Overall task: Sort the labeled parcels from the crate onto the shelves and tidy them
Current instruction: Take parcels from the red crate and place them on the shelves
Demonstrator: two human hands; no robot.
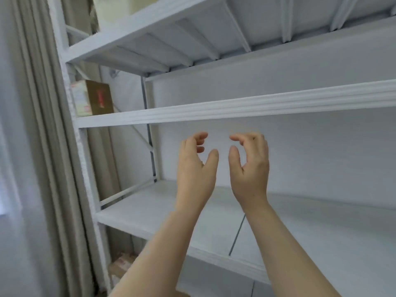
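Both my hands are raised in front of a white metal shelf unit (pixel 235 108). My left hand (pixel 196 168) and my right hand (pixel 249 166) face each other a short way apart, fingers loosely curled, with nothing between them. They hover above the bare middle shelf board (pixel 150 211). A brown and white labeled parcel (pixel 92 97) stands at the far left end of the shelf above. Another parcel (pixel 123 264) shows partly on a lower level at the bottom left. The crate is not in view.
A beige curtain (pixel 42 146) hangs along the left side of the shelf unit. A pale box (pixel 128 5) sits on the top shelf at the upper left. The shelf's white upright post (pixel 85 157) stands between curtain and boards.
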